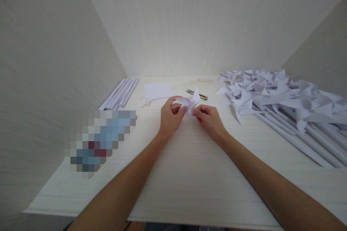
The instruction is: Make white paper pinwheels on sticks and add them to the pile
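A white paper pinwheel [195, 97] is held between my two hands above the middle of the table. My left hand [170, 115] grips its left side between thumb and fingers. The fingertips of my right hand [207, 117] pinch it low on the right; whether they also hold something small there I cannot make out. Just behind the pinwheel lies a pair of small thread snips [202, 96], blades pointing left. To the left of them rests a stack of blank white paper [157, 90].
Many finished paper pinwheels [242, 103] on rolled paper sticks [295, 135] are heaped at the right. Rolled paper tubes [120, 94] lie at the back left, with a pixelated blurred object [105, 140] nearer me. Small toothpick-like bits [148, 103] lie by the paper. Walls enclose the table [184, 187].
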Demonstrator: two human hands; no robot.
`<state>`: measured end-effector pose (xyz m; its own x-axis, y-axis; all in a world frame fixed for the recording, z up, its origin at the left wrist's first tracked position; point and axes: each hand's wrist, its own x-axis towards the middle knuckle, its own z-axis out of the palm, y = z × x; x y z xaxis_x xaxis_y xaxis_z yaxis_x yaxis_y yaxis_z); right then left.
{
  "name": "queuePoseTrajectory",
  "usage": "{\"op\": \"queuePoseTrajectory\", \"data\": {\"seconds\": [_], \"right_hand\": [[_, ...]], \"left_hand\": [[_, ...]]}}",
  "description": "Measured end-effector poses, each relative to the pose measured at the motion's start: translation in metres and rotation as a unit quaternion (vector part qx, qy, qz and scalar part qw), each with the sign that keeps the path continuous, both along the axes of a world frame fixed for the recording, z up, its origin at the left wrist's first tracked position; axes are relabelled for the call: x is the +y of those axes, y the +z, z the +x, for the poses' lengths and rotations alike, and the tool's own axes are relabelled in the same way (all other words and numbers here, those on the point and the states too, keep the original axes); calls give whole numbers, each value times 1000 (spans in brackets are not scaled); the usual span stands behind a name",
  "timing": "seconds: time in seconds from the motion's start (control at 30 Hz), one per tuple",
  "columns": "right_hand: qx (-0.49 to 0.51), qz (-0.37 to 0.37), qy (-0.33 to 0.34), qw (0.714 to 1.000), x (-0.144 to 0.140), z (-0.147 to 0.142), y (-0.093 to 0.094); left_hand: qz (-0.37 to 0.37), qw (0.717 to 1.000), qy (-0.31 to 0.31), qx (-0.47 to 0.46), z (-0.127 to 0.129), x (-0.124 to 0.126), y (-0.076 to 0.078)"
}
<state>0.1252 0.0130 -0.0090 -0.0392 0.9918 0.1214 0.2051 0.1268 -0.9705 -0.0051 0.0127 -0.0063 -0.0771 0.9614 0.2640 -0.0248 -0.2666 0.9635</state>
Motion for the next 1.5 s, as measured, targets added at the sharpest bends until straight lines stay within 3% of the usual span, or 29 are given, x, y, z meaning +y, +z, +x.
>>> {"op": "queuePoseTrajectory", "data": {"seconds": [1.13, 1.3, 1.43, 1.5], "right_hand": [[0, -7, 15, 1000, 1, 1, -2], [-58, 34, 12, 998, -1, 3, 2], [-172, 144, -32, 974, -6, 4, 11], [-174, 132, -34, 975, -6, 3, 12]], "left_hand": [[2, 999, 13, 31, -1, -1, 1], [10, 998, 23, 49, -2, 0, -2], [25, 995, 31, 87, -2, -1, -2], [39, 992, 46, 114, -1, -2, -2]]}}
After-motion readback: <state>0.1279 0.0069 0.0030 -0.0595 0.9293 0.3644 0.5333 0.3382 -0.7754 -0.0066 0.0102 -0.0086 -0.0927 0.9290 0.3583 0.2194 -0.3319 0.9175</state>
